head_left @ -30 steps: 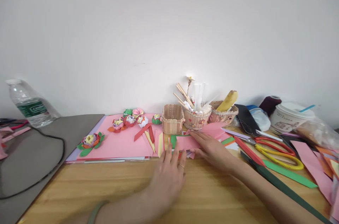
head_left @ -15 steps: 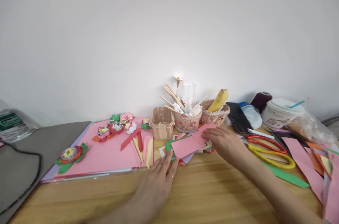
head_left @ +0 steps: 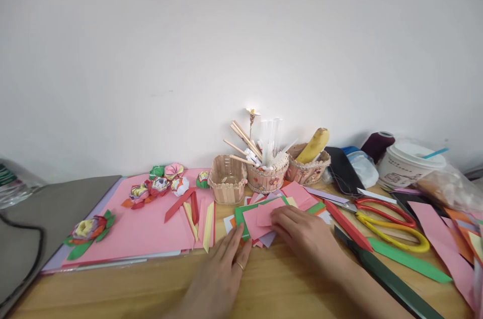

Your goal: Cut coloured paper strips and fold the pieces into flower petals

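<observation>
A pile of cut coloured paper with a green sheet near its top lies on the wooden table. My left hand, a ring on one finger, rests flat with fingers stretched out; its fingertips touch the near left edge of the pile. My right hand has its fingers together on a small pink paper piece, which overlaps another pink paper on the pile. Its thumb is hidden. Right of this hand are red-and-yellow-handled scissors and a red paper strip.
Behind the pile stand an empty wooden basket, one holding sticks and one with a banana. Folded paper flowers lie on pink sheets at left. A dark green long tool and a lidded tub are right.
My right hand has drawn left and nearer with the small pink paper. The red strip and dark green tool, previously hidden by my right forearm, now show. The view has shifted slightly.
</observation>
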`<state>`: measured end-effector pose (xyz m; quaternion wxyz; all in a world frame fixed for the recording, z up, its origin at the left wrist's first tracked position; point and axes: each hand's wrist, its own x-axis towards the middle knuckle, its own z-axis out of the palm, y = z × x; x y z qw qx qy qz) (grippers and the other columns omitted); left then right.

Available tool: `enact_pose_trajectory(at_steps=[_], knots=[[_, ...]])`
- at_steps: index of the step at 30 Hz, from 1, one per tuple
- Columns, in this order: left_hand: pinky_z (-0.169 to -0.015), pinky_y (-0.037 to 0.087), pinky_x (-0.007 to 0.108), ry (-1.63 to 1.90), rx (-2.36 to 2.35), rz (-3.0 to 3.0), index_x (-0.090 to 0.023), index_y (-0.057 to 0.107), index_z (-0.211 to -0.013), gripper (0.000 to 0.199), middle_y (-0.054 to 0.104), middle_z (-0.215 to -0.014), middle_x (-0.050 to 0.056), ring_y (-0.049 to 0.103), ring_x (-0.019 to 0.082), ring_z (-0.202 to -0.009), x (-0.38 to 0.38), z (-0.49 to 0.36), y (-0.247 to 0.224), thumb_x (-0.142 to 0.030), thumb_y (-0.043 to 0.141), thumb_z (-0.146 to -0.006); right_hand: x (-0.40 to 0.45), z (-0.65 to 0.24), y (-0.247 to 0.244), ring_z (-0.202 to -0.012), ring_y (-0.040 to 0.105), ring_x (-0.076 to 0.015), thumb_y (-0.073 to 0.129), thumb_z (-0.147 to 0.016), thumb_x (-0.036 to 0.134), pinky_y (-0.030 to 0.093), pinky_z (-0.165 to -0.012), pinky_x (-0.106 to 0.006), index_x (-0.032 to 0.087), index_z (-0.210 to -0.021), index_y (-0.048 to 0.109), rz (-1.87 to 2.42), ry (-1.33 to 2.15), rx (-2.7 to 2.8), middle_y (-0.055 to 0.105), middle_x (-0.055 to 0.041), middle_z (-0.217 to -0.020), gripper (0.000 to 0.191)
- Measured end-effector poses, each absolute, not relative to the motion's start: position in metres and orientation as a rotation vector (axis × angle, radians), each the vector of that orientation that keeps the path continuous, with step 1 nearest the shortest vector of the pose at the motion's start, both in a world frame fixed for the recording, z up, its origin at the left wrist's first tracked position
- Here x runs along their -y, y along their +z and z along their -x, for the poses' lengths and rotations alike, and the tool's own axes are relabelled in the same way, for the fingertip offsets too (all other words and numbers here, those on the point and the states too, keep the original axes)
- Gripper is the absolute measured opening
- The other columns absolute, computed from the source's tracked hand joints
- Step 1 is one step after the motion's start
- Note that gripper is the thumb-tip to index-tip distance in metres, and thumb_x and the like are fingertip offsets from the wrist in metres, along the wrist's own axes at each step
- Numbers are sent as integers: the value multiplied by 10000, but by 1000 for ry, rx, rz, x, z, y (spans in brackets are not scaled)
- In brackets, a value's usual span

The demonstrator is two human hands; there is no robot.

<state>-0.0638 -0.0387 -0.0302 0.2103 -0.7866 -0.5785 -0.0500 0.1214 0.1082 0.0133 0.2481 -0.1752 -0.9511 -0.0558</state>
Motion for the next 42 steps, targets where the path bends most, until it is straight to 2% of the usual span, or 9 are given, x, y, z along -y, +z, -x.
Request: enact_pose_trajectory(at_steps=[5,11,15,21,24,29,33,37,42], knots=[[-895,505,302,-168,1643,2142,-145,363,-1395,491,446,-1407,123,505,216,-1225,39,65,-43,-122,386,-905,-113,-127,8,-1024,618,-181,378,-923,122,515,-841,-320,154,-997,637,325,-87,2631,689,-104,-1047,271],[-954,463,276,-204,1679,2050,-148,297,-1436,500,521,-1350,88,505,190,-1227,39,61,-64,-139,370,-942,-111,-133,14,-1022,628,-243,489,-833,79,522,-863,-399,166,-884,658,316,-181,2658,691,-116,-1046,197],[-977,443,279,-207,1684,2031,-118,174,-1474,570,535,-1336,87,497,179,-1235,40,62,-68,-88,334,-928,-105,-136,12,-952,659,-237,477,-807,56,563,-772,-353,142,-986,656,314,-276,2675,698,-118,-1039,268],[-948,452,286,-215,1635,2024,-87,361,-1391,469,437,-1410,145,444,216,-1278,40,57,-48,-98,328,-923,-108,-142,13,-958,657,-237,372,-814,28,569,-726,-322,82,-1057,641,273,-367,2670,683,-158,-1063,367],[-923,470,363,-330,1613,1912,-66,468,-1292,382,506,-1332,180,472,281,-1240,39,49,-24,-116,334,-937,-103,-139,19,-904,666,-226,352,-846,36,562,-713,-328,107,-1015,652,251,-355,2630,704,-135,-1000,352],[-835,516,326,-695,1390,2029,-92,611,-1030,182,675,-971,94,605,209,-964,39,42,4,-152,471,-931,-76,-128,25,-863,651,-193,361,-924,114,535,-735,-313,112,-1026,634,27,-134,2597,703,-110,-948,292],[-629,505,244,-832,1357,2162,-142,615,-796,181,638,-726,14,582,139,-725,47,41,1,-110,485,-917,-54,-131,20,-814,621,-175,386,-932,128,511,-725,-308,137,-967,625,-12,78,2670,680,-85,-893,242],[-566,462,244,-722,1510,2440,-165,622,-743,191,602,-680,9,558,147,-668,63,34,-4,-152,505,-893,-35,-153,12,-776,586,-165,411,-936,154,473,-664,-282,172,-845,608,196,338,2762,645,-50,-853,218],[-619,448,261,-828,1833,2602,-196,686,-781,86,630,-744,0,578,152,-680,75,27,3,-180,616,-829,-19,-175,5,-759,584,-140,440,-941,214,458,-651,-250,215,-871,620,483,551,2704,612,-27,-847,193]])
